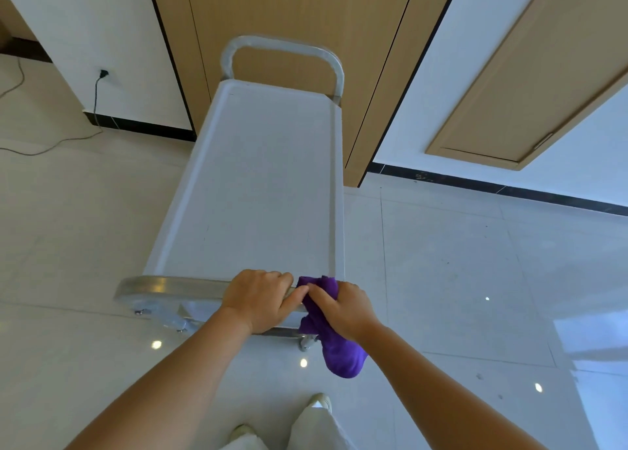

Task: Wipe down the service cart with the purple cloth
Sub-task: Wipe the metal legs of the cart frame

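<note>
Now, low in frame, the left hand grips the service cart's near handle; the right hand clutches the purple cloth on it, likely rubbing leftward next.

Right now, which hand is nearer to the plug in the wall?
Left. The left hand grips the cart's near handle, on the plug's side. The right hand holds the purple cloth farther right.
</note>
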